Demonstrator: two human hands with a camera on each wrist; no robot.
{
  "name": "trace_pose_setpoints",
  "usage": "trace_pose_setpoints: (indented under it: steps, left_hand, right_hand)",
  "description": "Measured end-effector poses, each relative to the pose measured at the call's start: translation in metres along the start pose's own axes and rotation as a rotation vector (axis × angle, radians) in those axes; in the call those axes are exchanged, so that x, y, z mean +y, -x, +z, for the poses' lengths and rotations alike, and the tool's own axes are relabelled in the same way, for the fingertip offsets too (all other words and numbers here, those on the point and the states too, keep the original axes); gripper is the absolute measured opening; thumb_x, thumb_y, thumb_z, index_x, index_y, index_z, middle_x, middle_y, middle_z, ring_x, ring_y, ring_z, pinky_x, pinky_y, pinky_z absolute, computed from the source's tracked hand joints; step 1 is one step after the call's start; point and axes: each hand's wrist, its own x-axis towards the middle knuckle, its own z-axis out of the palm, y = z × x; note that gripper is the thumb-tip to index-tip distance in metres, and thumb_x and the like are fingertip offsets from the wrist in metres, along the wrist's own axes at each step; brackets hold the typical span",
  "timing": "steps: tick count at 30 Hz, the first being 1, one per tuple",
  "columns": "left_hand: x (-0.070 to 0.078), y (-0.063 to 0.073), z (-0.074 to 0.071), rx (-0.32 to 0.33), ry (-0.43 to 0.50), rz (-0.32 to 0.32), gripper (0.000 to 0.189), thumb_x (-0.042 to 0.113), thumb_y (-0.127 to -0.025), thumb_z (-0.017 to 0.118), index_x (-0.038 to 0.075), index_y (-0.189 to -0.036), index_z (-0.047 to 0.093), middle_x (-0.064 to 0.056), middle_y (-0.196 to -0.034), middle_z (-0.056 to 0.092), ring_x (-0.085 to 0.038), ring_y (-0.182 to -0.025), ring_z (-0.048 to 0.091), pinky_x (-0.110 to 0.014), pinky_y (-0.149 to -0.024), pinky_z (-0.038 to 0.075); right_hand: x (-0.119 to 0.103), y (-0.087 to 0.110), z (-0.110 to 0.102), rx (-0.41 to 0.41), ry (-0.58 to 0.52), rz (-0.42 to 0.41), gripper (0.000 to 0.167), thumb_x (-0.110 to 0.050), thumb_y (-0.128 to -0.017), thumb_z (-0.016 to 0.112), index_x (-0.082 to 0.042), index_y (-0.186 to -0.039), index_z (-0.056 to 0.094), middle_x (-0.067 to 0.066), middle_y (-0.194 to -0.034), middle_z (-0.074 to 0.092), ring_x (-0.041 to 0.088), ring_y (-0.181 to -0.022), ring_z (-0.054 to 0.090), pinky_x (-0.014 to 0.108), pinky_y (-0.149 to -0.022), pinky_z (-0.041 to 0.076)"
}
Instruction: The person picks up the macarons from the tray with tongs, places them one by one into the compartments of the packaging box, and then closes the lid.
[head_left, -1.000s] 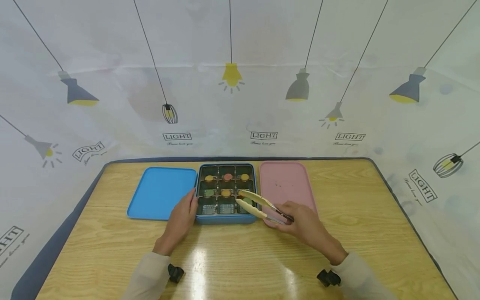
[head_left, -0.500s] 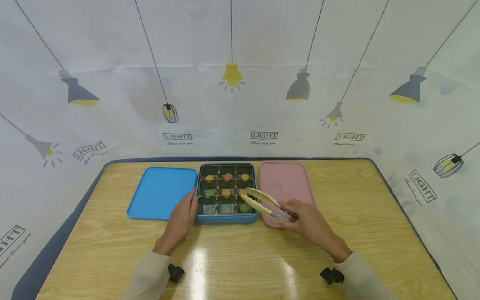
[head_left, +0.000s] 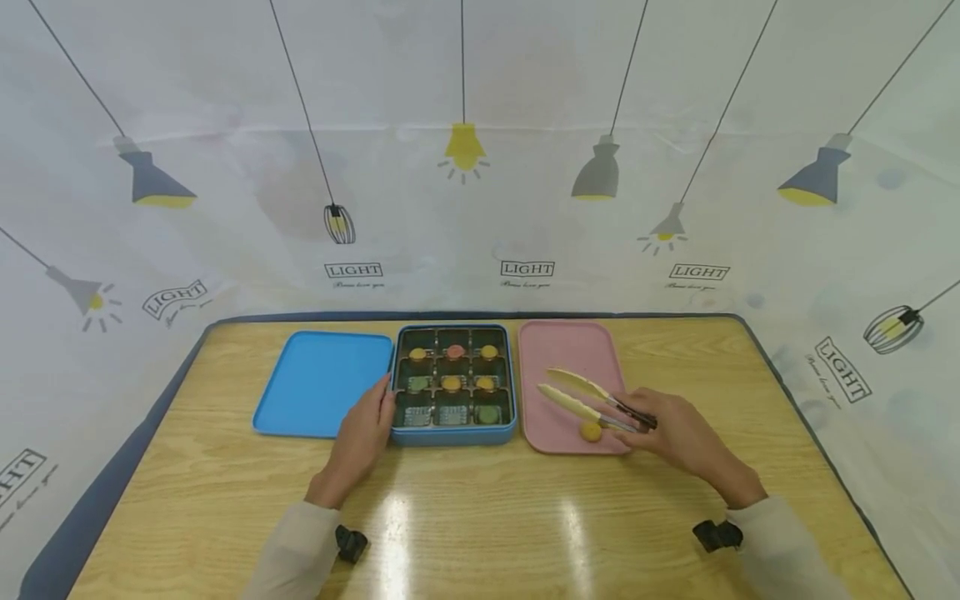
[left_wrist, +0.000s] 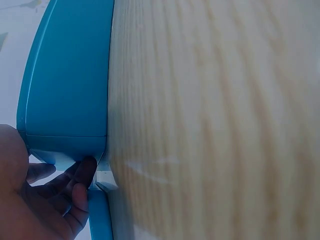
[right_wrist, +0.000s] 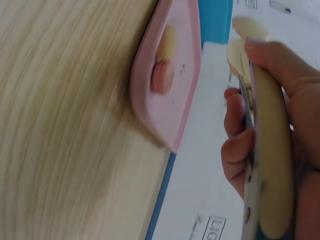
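On the left of the wood-grain table (head_left: 187,467), a flat blue rectangular lid (head_left: 318,383) is laid. Against the left wall of a square blue box (head_left: 453,437), the left hand (head_left: 360,437) is rested with loosely bent fingers. In its glossy nine-compartment insert, round pieces are seated: yellow, pink (head_left: 455,352), yellow at the back; green, yellow, yellow in the middle; green (head_left: 488,414) at front right. On the adjacent pink rectangular tray (head_left: 570,342), a round yellow piece (head_left: 591,431) and a pink macaron-shaped piece (right_wrist: 162,77) are placed near one edge. Above the tray, cream-tipped tongs (head_left: 567,401) are held by the right hand (head_left: 675,433), tips slightly apart.
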Motion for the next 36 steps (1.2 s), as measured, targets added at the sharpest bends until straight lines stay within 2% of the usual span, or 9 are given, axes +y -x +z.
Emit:
trace_pose_setpoints:
  steps: [3, 8, 12, 19, 22, 27, 31, 34, 36]
  left_hand:
    - [0.000, 0.000, 0.000, 0.000, -0.006, 0.000, 0.054, 0.033, -0.110, 0.032, 0.004, -0.155, 0.032, -0.020, -0.148, 0.047, -0.037, -0.134, 0.048, -0.055, -0.105, 0.043]
    - [0.000, 0.000, -0.001, 0.003, -0.004, -0.003, 0.053, 0.032, -0.110, 0.033, 0.004, -0.154, 0.033, -0.020, -0.147, 0.048, -0.036, -0.132, 0.049, -0.054, -0.103, 0.045]
    - [-0.001, 0.000, -0.001, 0.001, -0.007, -0.002, 0.054, 0.033, -0.110, 0.032, 0.003, -0.154, 0.034, -0.021, -0.148, 0.047, -0.037, -0.135, 0.047, -0.055, -0.107, 0.042]
    - [0.000, -0.001, -0.001, -0.010, -0.003, -0.011, 0.054, 0.033, -0.109, 0.033, 0.004, -0.154, 0.033, -0.020, -0.150, 0.045, -0.038, -0.138, 0.043, -0.055, -0.111, 0.038]
    - [0.001, 0.000, -0.002, -0.012, -0.010, -0.014, 0.054, 0.033, -0.109, 0.032, 0.004, -0.155, 0.032, -0.020, -0.150, 0.044, -0.038, -0.138, 0.044, -0.056, -0.110, 0.039]
    - [0.001, -0.001, 0.000, -0.002, -0.012, -0.013, 0.053, 0.032, -0.109, 0.033, 0.004, -0.154, 0.033, -0.020, -0.149, 0.046, -0.038, -0.136, 0.046, -0.056, -0.109, 0.040]
    - [0.000, -0.001, 0.000, 0.004, -0.015, -0.006, 0.053, 0.032, -0.109, 0.033, 0.004, -0.154, 0.033, -0.020, -0.148, 0.047, -0.037, -0.135, 0.047, -0.056, -0.107, 0.042]
    - [0.001, 0.000, -0.001, 0.000, -0.017, -0.008, 0.053, 0.032, -0.109, 0.032, 0.004, -0.154, 0.033, -0.020, -0.146, 0.049, -0.035, -0.127, 0.052, -0.053, -0.102, 0.045]
    - [0.001, 0.000, -0.002, -0.005, -0.016, -0.012, 0.053, 0.032, -0.109, 0.033, 0.004, -0.154, 0.033, -0.020, -0.147, 0.048, -0.035, -0.128, 0.052, -0.053, -0.102, 0.045]
  right_hand:
    - [0.009, 0.007, -0.005, -0.028, 0.025, 0.004, 0.055, -0.019, -0.081, 0.082, -0.002, -0.131, 0.065, -0.009, -0.073, 0.048, -0.002, -0.057, 0.034, 0.019, -0.049, 0.034]
    - [0.024, 0.019, -0.013, -0.071, 0.023, 0.025, 0.054, -0.017, -0.083, 0.081, 0.001, -0.130, 0.064, -0.010, -0.077, 0.051, -0.003, -0.058, 0.033, 0.020, -0.049, 0.033]
    - [0.039, 0.029, -0.016, -0.098, 0.016, 0.052, 0.053, -0.021, -0.084, 0.080, 0.001, -0.130, 0.064, -0.012, -0.077, 0.051, -0.003, -0.057, 0.033, 0.020, -0.050, 0.032]
    - [0.060, 0.046, -0.019, -0.095, 0.016, 0.075, 0.055, -0.021, -0.082, 0.082, 0.001, -0.130, 0.064, -0.009, -0.084, 0.056, -0.003, -0.058, 0.033, 0.019, -0.050, 0.032]
    - [0.063, 0.048, -0.020, -0.092, 0.016, 0.067, 0.054, -0.021, -0.082, 0.082, 0.001, -0.129, 0.065, -0.011, -0.086, 0.058, -0.004, -0.058, 0.034, 0.019, -0.050, 0.032]
    - [0.064, 0.047, -0.019, -0.093, 0.051, 0.065, 0.053, -0.023, -0.082, 0.081, -0.002, -0.129, 0.066, -0.015, -0.080, 0.052, -0.004, -0.057, 0.033, 0.019, -0.050, 0.031]
    - [0.063, 0.046, -0.015, -0.067, 0.082, 0.055, 0.054, -0.021, -0.081, 0.082, -0.002, -0.128, 0.066, -0.011, -0.086, 0.058, -0.005, -0.059, 0.034, 0.019, -0.051, 0.031]
    - [0.061, 0.044, -0.011, -0.032, 0.089, 0.025, 0.054, -0.018, -0.080, 0.083, -0.001, -0.127, 0.066, -0.007, -0.090, 0.062, -0.006, -0.060, 0.034, 0.019, -0.052, 0.031]
    - [0.059, 0.042, -0.009, 0.001, 0.093, -0.003, 0.053, -0.016, -0.079, 0.084, 0.000, -0.126, 0.067, -0.005, -0.091, 0.064, -0.006, -0.061, 0.035, 0.018, -0.052, 0.032]
